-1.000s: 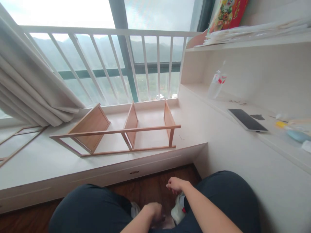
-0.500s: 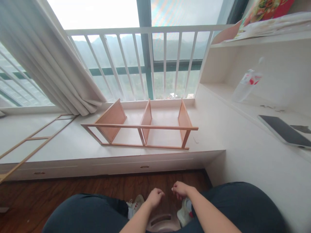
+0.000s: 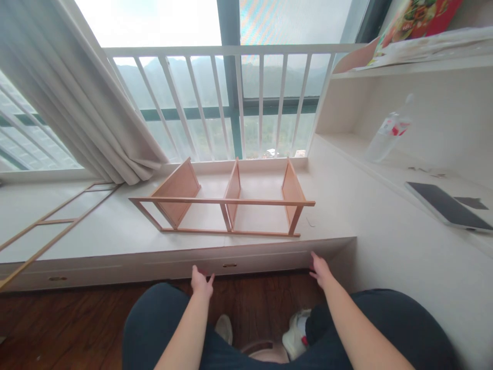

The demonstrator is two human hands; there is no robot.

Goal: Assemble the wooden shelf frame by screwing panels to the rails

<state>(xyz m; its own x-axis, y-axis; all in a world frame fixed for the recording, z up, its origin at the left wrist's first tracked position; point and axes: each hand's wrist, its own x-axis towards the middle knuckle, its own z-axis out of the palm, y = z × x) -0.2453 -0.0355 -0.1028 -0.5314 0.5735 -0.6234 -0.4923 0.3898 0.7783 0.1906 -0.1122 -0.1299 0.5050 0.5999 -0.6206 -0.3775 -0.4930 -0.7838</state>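
My left hand (image 3: 202, 281) is held out over the edge of the dark floor, in front of the ledge's drawer face. Its fingers are apart and nothing is in them. My right hand (image 3: 320, 269) reaches toward the right end of the same drawer face, also with fingers spread and nothing held. Beyond both hands, a partly built wooden rack (image 3: 231, 200) lies on its side on the white ledge (image 3: 108, 226). Three pinkish-brown panels stand between its long rails. Neither hand touches the rack.
A ladder-like wooden frame (image 3: 57, 221) leans across the ledge at left, near a grey curtain (image 3: 92, 103). On the right-hand desk are a tablet (image 3: 449, 205) and a clear plastic bottle (image 3: 389, 134). White railings (image 3: 262, 103) stand behind the rack.
Both hands have moved forward and apart from close together above the floor, and their fingers have opened out. My left leg has shifted inward. The rack has stayed in place.
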